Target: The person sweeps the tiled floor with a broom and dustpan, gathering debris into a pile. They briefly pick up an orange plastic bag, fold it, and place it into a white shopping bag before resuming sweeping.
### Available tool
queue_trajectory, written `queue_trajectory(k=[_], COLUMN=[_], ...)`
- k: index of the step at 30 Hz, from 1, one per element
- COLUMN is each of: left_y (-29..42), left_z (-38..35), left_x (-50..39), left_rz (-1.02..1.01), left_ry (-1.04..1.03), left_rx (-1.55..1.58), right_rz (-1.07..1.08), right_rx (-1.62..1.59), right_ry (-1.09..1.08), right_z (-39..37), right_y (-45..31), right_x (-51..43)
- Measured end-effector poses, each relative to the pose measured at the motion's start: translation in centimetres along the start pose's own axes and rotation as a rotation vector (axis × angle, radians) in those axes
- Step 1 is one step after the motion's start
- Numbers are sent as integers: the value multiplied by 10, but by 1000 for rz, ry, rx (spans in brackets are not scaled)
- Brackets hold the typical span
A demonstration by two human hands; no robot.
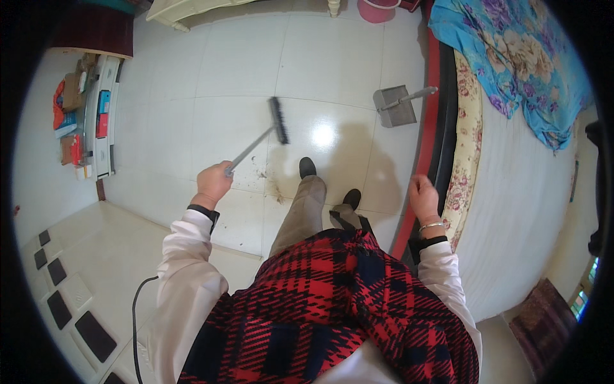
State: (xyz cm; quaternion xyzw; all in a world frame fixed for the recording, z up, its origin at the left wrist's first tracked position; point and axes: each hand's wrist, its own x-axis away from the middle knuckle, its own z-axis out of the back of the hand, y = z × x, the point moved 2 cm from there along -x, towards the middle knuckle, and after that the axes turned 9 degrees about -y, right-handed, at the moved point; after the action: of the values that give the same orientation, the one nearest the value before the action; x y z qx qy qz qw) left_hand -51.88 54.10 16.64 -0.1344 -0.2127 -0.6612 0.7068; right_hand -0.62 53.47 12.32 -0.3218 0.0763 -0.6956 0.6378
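My left hand is closed around the grey handle of a broom, whose dark bristle head is over the tiled floor ahead of my feet. Brown dirt and crumbs lie scattered on the tiles between that hand and my shoes. At the right, my right hand is loosely curled beside the bed edge, with nothing visible in it. A grey dustpan rests on the floor farther ahead on the right, its handle pointing toward the bed.
Along the right runs a bed with a red and black side and a blue floral cloth. A white cabinet holding boxes stands at the left wall. Cream furniture and a pink bucket are at the far side.
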Motion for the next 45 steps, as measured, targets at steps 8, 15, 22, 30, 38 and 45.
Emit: queue_trajectory(k=[8, 15, 22, 30, 38, 45], left_y=[-64, -56, 14, 95, 167, 207], left_z=[38, 50, 77, 114, 116, 79], left_x=[2, -23, -57, -116, -193, -271], left_rz=[234, 120, -27, -217, -439, -733], left_ry=[81, 143, 143, 163, 104, -18], left_rx=[170, 265, 296, 290, 182, 210], right_rz=[254, 224, -119, -83, 56, -161], right_rx=[435, 1010, 1099, 917, 706, 609], right_ry=[433, 38, -449, -565, -545, -524], right_z=[103, 87, 65, 69, 58, 64], right_y=[-131, -121, -67, -19, -1, 18], right_x=[-103, -183, -255, -281, -239, -67])
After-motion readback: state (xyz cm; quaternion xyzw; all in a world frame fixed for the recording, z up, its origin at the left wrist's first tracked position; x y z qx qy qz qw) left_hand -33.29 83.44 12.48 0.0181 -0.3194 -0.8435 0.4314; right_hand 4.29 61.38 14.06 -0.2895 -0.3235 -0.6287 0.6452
